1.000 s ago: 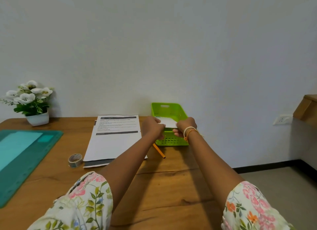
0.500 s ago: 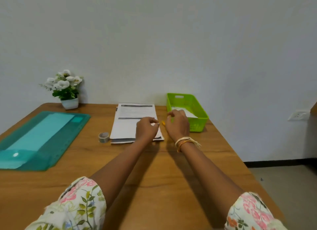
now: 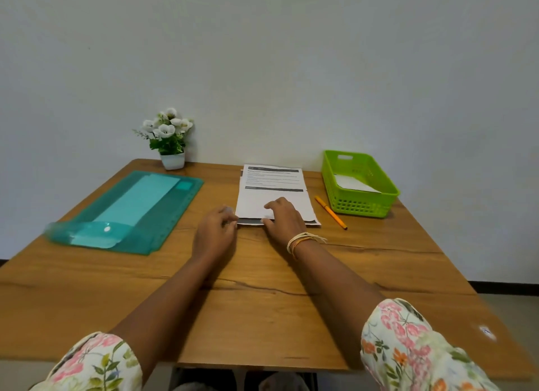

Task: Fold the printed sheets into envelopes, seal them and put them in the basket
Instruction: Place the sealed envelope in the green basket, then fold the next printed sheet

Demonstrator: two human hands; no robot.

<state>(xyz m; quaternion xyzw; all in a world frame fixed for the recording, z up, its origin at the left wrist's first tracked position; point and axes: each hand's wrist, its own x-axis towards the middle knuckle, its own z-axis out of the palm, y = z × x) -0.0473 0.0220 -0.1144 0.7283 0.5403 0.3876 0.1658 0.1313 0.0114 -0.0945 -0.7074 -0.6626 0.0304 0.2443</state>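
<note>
A stack of printed sheets (image 3: pixel 272 186) lies at the far middle of the wooden table (image 3: pixel 262 303). My right hand (image 3: pixel 281 220) rests on the stack's near edge, with the thumb at the edge and the fingers on the top sheet. My left hand (image 3: pixel 215 230) is curled at the stack's near left corner, and its fingertips touch that corner. It partly hides a grey tape roll (image 3: pixel 229 209). The green basket (image 3: pixel 361 207) stands at the far right with a white folded envelope (image 3: pixel 354 184) inside.
An orange pen (image 3: pixel 331 212) lies between the sheets and the basket. A teal cutting mat (image 3: pixel 163 215) with a teal plastic sleeve covers the left side. A potted white flower (image 3: pixel 170 141) stands against the wall. The table's right edge drops to the floor.
Both hands have left the basket, where the white envelope stays. They have moved left to the near edge of the sheet stack. The view has swung left and down.
</note>
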